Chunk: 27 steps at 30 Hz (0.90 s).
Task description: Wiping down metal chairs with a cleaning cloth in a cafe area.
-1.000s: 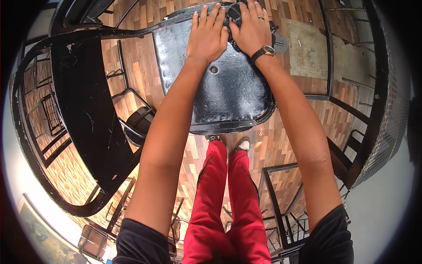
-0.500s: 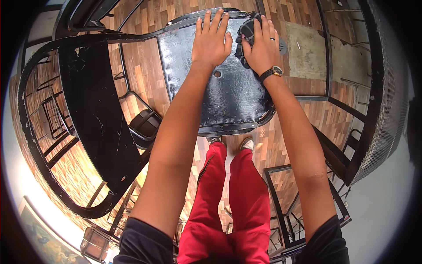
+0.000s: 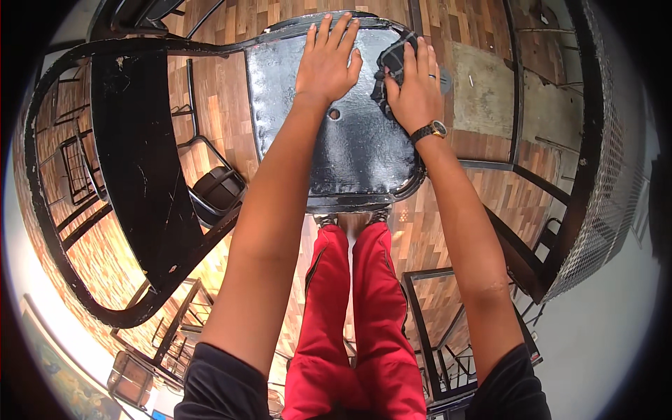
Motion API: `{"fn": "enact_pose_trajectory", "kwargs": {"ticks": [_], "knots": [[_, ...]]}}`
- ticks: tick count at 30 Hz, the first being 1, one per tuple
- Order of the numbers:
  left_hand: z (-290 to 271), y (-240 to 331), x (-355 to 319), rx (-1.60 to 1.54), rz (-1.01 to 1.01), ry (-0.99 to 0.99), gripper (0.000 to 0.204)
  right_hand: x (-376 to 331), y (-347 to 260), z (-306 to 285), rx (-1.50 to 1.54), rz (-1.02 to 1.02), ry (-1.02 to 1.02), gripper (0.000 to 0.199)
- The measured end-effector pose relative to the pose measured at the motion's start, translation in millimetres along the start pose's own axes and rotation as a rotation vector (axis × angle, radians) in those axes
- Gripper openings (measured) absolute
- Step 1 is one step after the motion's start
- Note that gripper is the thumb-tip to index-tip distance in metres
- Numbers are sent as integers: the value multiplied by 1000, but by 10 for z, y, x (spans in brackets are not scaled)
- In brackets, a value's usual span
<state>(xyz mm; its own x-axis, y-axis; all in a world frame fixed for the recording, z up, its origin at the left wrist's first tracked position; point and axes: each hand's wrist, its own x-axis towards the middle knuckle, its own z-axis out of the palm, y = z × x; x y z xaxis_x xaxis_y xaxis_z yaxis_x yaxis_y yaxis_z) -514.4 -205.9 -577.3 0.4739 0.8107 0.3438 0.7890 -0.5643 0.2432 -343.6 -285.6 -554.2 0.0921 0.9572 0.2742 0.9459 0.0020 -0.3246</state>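
A glossy black metal chair seat (image 3: pixel 357 154) lies below me. My left hand (image 3: pixel 327 59) rests flat on its far part, fingers spread, holding nothing. My right hand (image 3: pixel 415 87), with a ring and a dark wristwatch, presses a dark checked cloth (image 3: pixel 390 66) against the seat's far right corner. A small round hole (image 3: pixel 334 113) in the seat shows just below my left wrist.
A long black metal panel with a curved frame (image 3: pixel 129 161) stands to the left. Another black chair (image 3: pixel 217 189) sits beneath it. Black metal frames (image 3: pixel 434 329) and a mesh rack (image 3: pixel 595 210) stand to the right on the wooden parquet floor (image 3: pixel 217 91). My red trousers (image 3: pixel 350 315) are below.
My right hand has slid the cloth toward the seat's far right corner. My left hand stays flat on the seat, a little farther along it.
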Motion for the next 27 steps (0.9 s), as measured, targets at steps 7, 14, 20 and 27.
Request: {"fn": "enact_pose_trajectory", "kwargs": {"ticks": [7, 14, 20, 27], "knots": [[10, 110, 54, -10, 8, 10, 56, 429, 27, 232, -73, -49, 128, 66], [8, 82, 38, -20, 17, 9, 56, 373, 25, 189, -22, -99, 33, 69], [29, 394, -146, -39, -192, -13, 56, 86, 29, -9, -28, -28, -61, 69], [0, 435, -53, -56, -235, -72, 58, 368, 17, 70, -20, -32, -52, 68]]}}
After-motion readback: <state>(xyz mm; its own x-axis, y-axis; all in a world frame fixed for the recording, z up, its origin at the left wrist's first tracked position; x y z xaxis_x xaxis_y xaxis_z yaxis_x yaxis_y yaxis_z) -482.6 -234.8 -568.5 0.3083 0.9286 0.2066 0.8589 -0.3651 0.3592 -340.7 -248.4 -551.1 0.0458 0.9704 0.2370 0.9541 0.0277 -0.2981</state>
